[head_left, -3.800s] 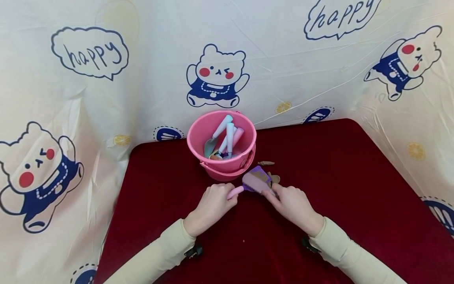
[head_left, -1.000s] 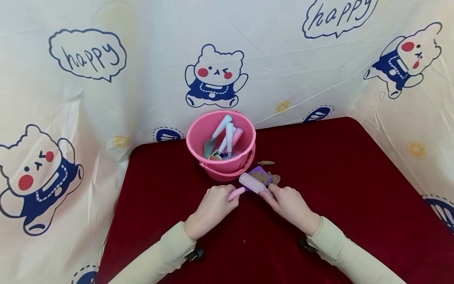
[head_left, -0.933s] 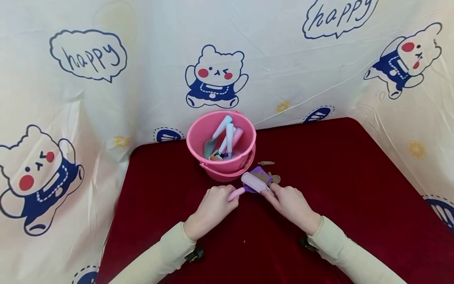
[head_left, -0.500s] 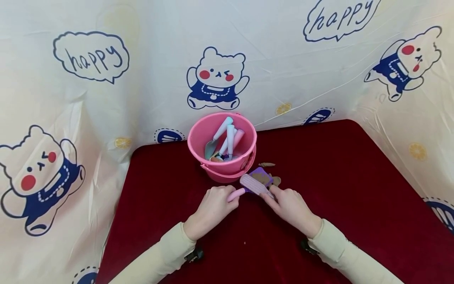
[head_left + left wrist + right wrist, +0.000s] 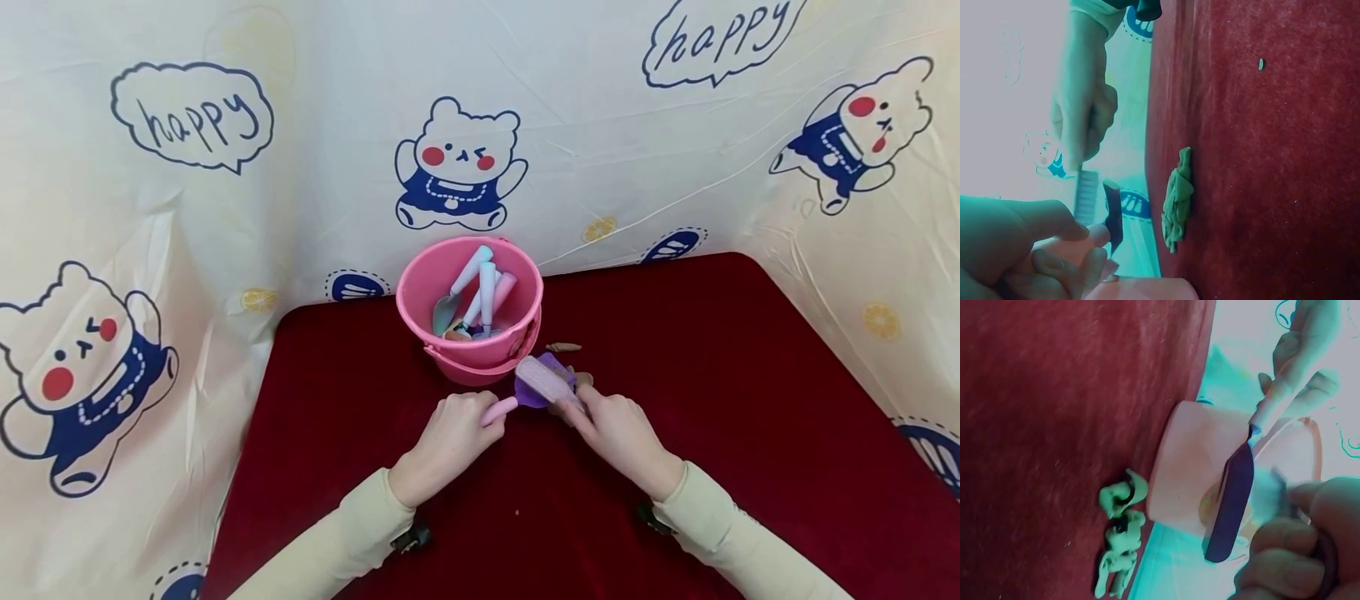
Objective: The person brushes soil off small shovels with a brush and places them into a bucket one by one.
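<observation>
In the head view my left hand (image 5: 450, 442) grips the pink handle (image 5: 498, 410) of a small shovel with a purple blade (image 5: 531, 396). My right hand (image 5: 621, 433) holds a pale pink-purple brush (image 5: 542, 379) by its near end, its head lying across the blade and covering the middle of it. Short bristles (image 5: 1087, 195) show in the left wrist view. From the right wrist, the shovel blade (image 5: 1232, 506) appears edge-on and raised off the table, while the brush is blurred. Crumpled brown clay-like pieces (image 5: 583, 379) lie just beyond the blade, looking green in both wrist views.
A pink bucket (image 5: 408, 304) stands just behind the hands, with several pale-handled tools (image 5: 486, 292) inside. Another brown piece (image 5: 562, 347) lies to its right. Dark red cloth (image 5: 697, 358) covers the table, and a printed white curtain (image 5: 585, 125) hangs behind. A tiny crumb (image 5: 517, 512) sits near the front.
The brush has shifted back and forth across the blade and now sits slightly farther right. More bare purple shows at the blade's near side. My left hand stays almost in place.
</observation>
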Available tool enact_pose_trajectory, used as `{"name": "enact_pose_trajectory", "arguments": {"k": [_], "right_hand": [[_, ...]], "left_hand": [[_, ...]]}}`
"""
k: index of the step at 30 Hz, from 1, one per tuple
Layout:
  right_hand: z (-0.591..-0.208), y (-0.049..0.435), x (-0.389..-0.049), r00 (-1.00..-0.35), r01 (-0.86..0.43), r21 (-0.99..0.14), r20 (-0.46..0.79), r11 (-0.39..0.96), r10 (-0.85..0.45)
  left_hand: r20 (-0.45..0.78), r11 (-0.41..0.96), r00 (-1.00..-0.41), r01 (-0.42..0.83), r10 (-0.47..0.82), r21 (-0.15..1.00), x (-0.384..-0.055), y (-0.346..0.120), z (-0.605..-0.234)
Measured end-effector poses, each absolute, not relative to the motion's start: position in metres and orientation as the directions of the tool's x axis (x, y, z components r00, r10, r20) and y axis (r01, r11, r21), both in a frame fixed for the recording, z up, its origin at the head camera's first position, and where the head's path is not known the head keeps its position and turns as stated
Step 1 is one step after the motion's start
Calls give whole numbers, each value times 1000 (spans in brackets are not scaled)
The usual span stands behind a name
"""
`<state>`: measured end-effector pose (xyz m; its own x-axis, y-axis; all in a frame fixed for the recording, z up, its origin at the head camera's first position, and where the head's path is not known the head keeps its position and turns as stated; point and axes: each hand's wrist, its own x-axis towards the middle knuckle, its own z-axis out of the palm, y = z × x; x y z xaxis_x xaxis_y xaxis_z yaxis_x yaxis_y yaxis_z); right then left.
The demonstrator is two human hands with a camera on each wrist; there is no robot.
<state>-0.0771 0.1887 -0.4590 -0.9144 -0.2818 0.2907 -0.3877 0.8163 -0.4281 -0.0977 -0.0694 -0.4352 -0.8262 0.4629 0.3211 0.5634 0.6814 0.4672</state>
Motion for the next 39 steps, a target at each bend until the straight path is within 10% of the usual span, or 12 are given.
{"name": "enact_pose_trajectory", "arguments": {"k": [39], "right_hand": [[-460,198,-77,-916,-396,-447,251,802,-313]], "left_hand": [[327,661,-810,586,487,469,-96,-66,-432]]}}
